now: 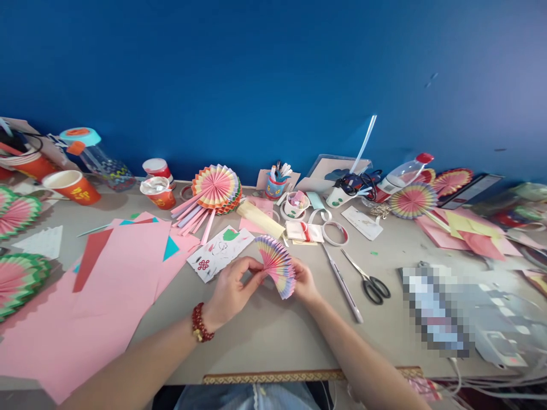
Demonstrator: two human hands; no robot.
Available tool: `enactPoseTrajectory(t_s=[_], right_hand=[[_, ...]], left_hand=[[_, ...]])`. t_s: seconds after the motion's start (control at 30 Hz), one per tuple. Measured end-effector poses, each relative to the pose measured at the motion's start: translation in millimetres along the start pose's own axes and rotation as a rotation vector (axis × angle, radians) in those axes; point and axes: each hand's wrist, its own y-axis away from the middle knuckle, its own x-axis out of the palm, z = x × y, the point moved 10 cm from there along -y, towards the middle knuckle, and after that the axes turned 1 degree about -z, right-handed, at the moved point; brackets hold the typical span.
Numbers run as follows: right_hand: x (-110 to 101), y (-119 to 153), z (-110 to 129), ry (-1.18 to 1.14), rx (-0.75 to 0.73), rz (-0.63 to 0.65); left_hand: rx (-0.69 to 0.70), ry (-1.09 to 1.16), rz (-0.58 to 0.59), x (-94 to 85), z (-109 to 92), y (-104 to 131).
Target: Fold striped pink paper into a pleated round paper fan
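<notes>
A pleated paper fan (278, 265) in pink, yellow and lilac is spread partway open between my hands above the table. My left hand (235, 283), with a dark red bead bracelet (200, 323) at the wrist, pinches the fan's left side near its centre. My right hand (304, 279) grips the right edge from behind, so its fingers are partly hidden by the folds. Beyond the left hand lies a white printed card (220, 253). A capped pen or knife-like stick (343, 285) and black-handled scissors (371, 285) rest to the right.
Pink paper sheets (115, 273) cover the left side. Finished paper rosettes (217, 187) stand at the back beside paper cups (159, 193). Tape rolls (335, 233) lie mid-table. A bottle (401, 173) leans at the back right. A blurred-out device (438, 313) lies on the right.
</notes>
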Motion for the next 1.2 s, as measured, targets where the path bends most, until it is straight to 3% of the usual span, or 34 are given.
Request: enactPoseTrajectory(t_s=[0.23,0.47,0.77,1.2], right_hand=[[-0.5,0.5,8.1,0.031,-0.022,-0.012],[-0.6,1.4,10.4,0.057,-0.028,-0.018],[1.0,2.3,12.5,0.073,-0.055,-0.029],[3.9,5.4,16.8,0.121,-0.106,-0.031]], left_hand=[[0.09,-0.069,-0.009,-0.1,-2.1,2.6],[0.032,-0.009,-0.026,-2.5,4.0,2.0],[0.105,-0.053,-0.029,-3.1,-9.4,1.4],[0.121,-0.074,-0.019,-2.4,-11.1,1.3]])
